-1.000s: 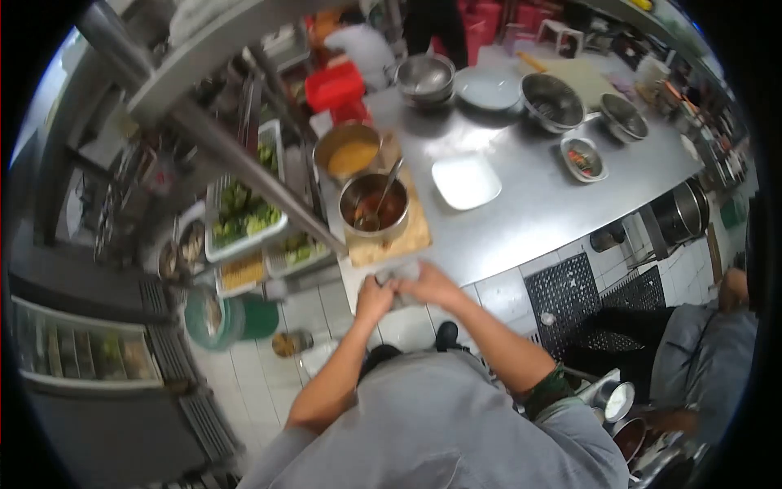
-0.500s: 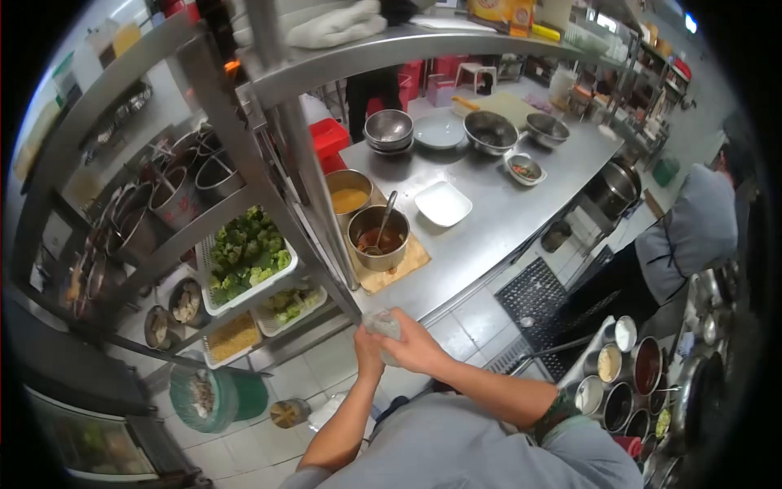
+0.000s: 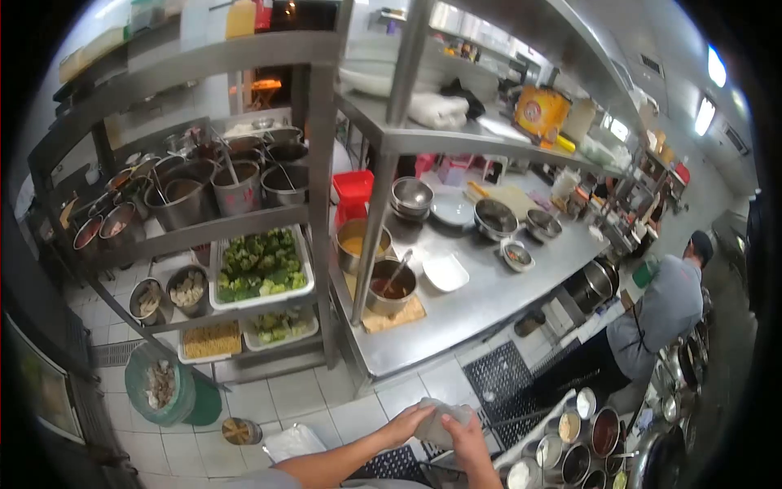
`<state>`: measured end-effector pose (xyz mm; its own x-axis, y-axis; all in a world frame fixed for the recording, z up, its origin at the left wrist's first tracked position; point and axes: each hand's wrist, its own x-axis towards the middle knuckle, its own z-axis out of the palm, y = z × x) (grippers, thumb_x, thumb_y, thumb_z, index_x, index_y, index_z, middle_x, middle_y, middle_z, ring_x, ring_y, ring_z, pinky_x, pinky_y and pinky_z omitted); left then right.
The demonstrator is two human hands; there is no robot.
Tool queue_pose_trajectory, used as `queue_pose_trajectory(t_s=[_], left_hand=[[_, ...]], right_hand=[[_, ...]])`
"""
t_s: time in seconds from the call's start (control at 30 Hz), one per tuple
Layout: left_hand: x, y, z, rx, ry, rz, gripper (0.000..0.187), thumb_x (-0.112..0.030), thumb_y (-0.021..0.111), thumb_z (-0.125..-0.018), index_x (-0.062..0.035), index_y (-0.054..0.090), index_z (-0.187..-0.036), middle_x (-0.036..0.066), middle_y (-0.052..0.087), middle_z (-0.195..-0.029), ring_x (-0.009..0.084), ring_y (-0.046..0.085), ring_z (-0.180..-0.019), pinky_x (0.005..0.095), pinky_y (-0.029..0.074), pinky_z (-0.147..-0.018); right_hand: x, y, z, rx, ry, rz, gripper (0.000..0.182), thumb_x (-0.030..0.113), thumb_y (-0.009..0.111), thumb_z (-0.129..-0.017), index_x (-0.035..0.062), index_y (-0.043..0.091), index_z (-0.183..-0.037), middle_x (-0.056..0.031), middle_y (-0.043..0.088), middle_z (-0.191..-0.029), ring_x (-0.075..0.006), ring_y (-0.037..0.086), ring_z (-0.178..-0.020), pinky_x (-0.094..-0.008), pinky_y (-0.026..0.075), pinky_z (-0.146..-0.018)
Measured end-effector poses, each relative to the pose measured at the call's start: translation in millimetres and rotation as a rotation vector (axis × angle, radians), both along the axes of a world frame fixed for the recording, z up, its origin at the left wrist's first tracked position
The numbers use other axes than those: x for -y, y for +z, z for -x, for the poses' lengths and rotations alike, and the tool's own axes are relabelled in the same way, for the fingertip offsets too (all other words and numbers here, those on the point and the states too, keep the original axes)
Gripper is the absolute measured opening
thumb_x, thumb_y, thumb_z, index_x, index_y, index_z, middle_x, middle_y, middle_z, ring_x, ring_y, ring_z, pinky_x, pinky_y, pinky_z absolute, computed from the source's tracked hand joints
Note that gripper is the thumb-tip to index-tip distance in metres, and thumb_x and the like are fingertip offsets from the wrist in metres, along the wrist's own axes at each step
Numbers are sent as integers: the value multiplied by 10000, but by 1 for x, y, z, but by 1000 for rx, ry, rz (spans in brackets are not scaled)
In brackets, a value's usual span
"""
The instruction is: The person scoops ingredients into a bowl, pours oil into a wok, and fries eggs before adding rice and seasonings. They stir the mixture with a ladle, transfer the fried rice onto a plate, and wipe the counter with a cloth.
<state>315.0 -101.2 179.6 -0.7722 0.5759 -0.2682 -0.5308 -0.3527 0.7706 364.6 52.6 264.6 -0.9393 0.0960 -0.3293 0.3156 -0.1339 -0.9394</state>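
Observation:
Down at the lower middle of the head view, a crumpled greyish cloth (image 3: 442, 422) is held between my two hands. My left hand (image 3: 410, 424) grips it from the left side, fingers partly behind it. On its right side my right hand (image 3: 467, 438) is closed round it, with the thumb on top. Both hands are in the air over the floor, in front of the steel table (image 3: 489, 281). A pot of reddish-brown sauce (image 3: 392, 287) with a ladle stands at the table's near left corner, beyond my hands.
White baskets of broccoli (image 3: 261, 269) fill the rack on the left. A green bin (image 3: 195, 395) stands on the floor below. A co-worker in grey (image 3: 664, 306) stands at the right. Seasoning pots (image 3: 570, 428) line the lower right, and a white dish (image 3: 445, 272) lies on the table.
My view has lifted and swung. My hands, with the cloth between them, now appear lower and farther right, away from the table edge. The cloth shows more openly.

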Motion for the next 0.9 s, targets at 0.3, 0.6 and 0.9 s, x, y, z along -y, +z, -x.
queue_pose_trajectory(t_s=[0.3, 0.6, 0.9], left_hand=[[-90, -25, -120, -647, -341, 281, 333, -162, 473, -1016, 6, 494, -1303, 223, 618, -1209, 332, 588, -1151, 408, 446, -1004], [-169, 25, -289, -206, -1036, -121, 762, -514, 618, -956, -23, 353, -1475, 85, 473, -1394, 177, 433, -1285, 351, 341, -1110], [-240, 26, -408, 438, -1340, -465, 1167, -690, 778, -689, -32, 286, -1518, 192, 477, -1436, 344, 517, -1299, 521, 457, -1061]], right_hand=[[-49, -20, -167, -130, -304, -186, 272, 199, 717, -901, 18, 576, -1047, -40, 629, -950, -130, 567, -892, -301, 480, -808], [-77, 25, -401, -60, -570, -284, 568, 256, 757, -891, -29, 506, -1314, -92, 596, -1168, -163, 591, -969, -325, 514, -832], [-112, 107, -491, -452, -995, -315, 1333, 931, 498, -648, 29, 169, -1573, -193, 269, -1579, -327, 370, -1391, -441, 304, -1138]])
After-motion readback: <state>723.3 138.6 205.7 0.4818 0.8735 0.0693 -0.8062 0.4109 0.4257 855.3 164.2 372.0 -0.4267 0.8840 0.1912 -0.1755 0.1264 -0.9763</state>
